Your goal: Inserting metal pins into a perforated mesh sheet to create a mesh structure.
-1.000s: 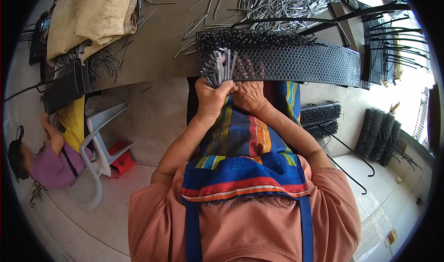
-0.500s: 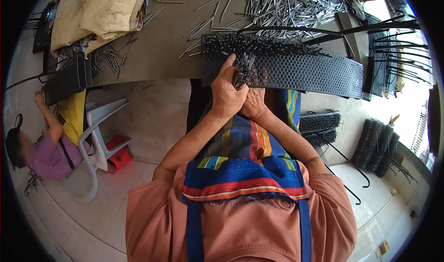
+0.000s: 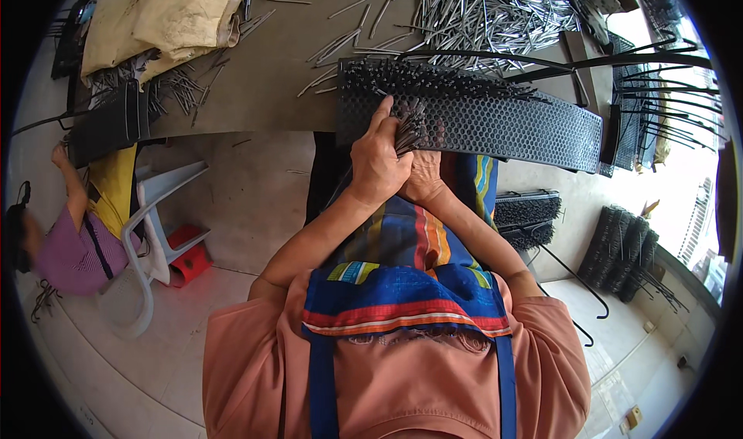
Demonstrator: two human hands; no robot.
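A long black perforated panel [image 3: 534, 128] lies at the table's front edge, its far rows filled with upright dark strips [image 3: 453, 81]. My left hand [image 3: 379, 162] is closed round a bundle of thin grey-black strips [image 3: 412, 126] over the panel's left part. Its index finger reaches up to the edge of the filled rows. Below the panel's near edge is my right hand [image 3: 424, 176], with its fingers underneath. Skin shows through the holes, but the pose of those fingers is hidden.
A big heap of loose strips [image 3: 495, 13] covers the far table [image 3: 271, 75]. Tan sacking [image 3: 166, 21] lies at far left. A black metal rod [image 3: 534, 73] crosses behind the panel. A co-worker [image 3: 85, 253] sits left by a grey chair [image 3: 143, 284]; bristled rolls [image 3: 619, 249] stand right.
The whole view has shifted slightly. My left hand keeps the bundle at nearly the same place on the panel, with its index finger a little lower. My right hand stays underneath.
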